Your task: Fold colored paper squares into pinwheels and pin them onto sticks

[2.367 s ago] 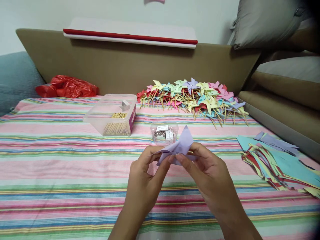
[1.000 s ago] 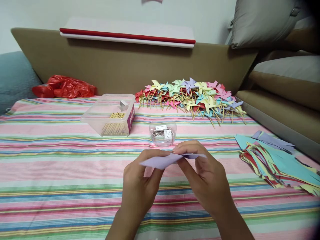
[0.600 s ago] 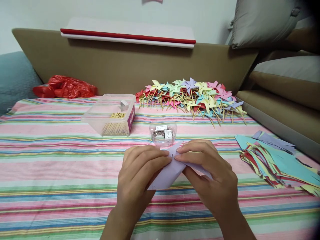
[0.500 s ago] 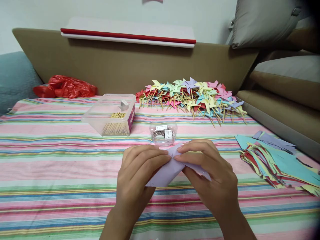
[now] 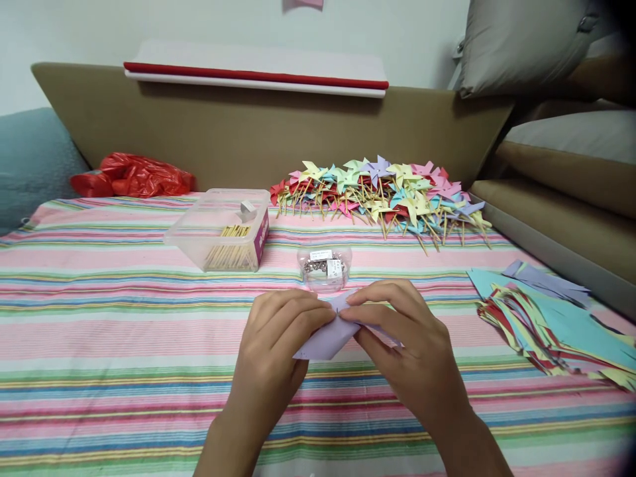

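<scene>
A person's left hand (image 5: 281, 338) and right hand (image 5: 410, 338) both grip a folded piece of smooth, matt light-purple paper (image 5: 325, 343), fingers above, the right thumb below; the paper is held between them over the front middle of a pink, white, green and blue striped cloth (image 5: 124, 331), one pointed corner slanting toward the person, while the fingers hide much of its outline; a thin dark pin (image 5: 337, 311) shows at its centre. Just beyond the hands sits a small clear plastic container (image 5: 325, 283) of shiny metallic bits; farther left stands a rectangular translucent plastic tub (image 5: 191, 228), holding slim pale wooden sticks (image 5: 229, 250) and a small grey-white object (image 5: 247, 212); behind it lies a crumpled, glossy red plastic bag (image 5: 144, 175). A dense heap of many-coloured paper pinwheels on wooden sticks (image 5: 380, 192) spreads before an upright brown board (image 5: 248, 126); at the right, near stacked grey and brown cushions (image 5: 571, 156), lies a loose, fanned pile of turquoise, red, yellow and pink paper (image 5: 551, 331), with purple sheets (image 5: 549, 281) at its far edge. The small container bears two white labels (image 5: 334, 268), their print too tiny to read; the tub's purple label (image 5: 261, 240) carries pale lettering, likewise illegible.
</scene>
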Demonstrator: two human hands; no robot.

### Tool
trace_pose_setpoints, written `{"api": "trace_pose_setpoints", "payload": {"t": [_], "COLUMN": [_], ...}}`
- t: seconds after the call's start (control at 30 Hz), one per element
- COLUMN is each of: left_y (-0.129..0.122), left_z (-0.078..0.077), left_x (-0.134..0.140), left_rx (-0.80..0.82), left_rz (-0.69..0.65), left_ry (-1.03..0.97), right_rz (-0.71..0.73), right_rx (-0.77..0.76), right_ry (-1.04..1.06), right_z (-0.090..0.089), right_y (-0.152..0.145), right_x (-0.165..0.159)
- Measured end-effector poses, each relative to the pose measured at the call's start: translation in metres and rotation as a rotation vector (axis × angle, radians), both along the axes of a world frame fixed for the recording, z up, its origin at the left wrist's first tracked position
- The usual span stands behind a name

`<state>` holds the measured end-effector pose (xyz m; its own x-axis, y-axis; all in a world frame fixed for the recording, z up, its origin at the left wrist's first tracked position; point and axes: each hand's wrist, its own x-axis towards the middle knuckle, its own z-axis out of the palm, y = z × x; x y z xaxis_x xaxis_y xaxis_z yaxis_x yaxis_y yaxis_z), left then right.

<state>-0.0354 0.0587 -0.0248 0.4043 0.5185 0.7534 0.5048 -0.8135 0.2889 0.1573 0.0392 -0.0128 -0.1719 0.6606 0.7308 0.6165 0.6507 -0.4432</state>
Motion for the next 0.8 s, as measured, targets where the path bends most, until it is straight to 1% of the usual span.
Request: {"api": "trace_pose_setpoints", "payload": {"t": [0.1,0.27,0.37,0.47,0.53,0.57,0.63,0.67,0.7,0.73,0.8], "left_y": [0.002,0.003,-0.002,-0.011,-0.015,-0.015,-0.009,-0.001,0.01,0.025,0.062], "left_z": [-0.003,-0.01,-0.012,-0.007,0.003,0.011,0.028,0.038,0.049,0.058,0.075], "left_x": [-0.001,-0.001,-0.005,-0.02,-0.036,-0.045,-0.064,-0.072,-0.08,-0.087,-0.097], "left_rx": [-0.061,-0.106,-0.132,-0.116,-0.097,-0.111,-0.194,-0.276,-0.358,-0.39,-0.433], "left_rz": [-0.011,0.004,0.083,0.195,0.286,0.355,0.538,0.634,0.697,0.726,0.737], "left_ry": [0.018,0.054,0.06,0.028,-0.004,-0.036,-0.134,-0.184,-0.205,-0.188,-0.066], "right_rz": [0.018,0.067,0.087,0.077,0.059,0.048,0.024,0.014,0.007,0.002,-0.002], "right_rx": [-0.028,-0.158,-0.171,-0.153,-0.139,-0.137,-0.139,-0.143,-0.146,-0.15,-0.163], "right_ry": [-0.036,-0.065,-0.016,0.059,0.106,0.131,0.183,0.21,0.234,0.254,0.282], "right_z": [-0.004,-0.011,-0.012,-0.009,-0.006,-0.005,-0.002,-0.001,0.0,0.0,0.0], "right_y": [0.003,0.008,0.01,0.01,0.01,0.01,0.01,0.01,0.01,0.009,0.008], "right_x": [0.001,0.002,0.001,0.003,0.005,0.006,0.007,0.007,0.007,0.007,0.006]}}
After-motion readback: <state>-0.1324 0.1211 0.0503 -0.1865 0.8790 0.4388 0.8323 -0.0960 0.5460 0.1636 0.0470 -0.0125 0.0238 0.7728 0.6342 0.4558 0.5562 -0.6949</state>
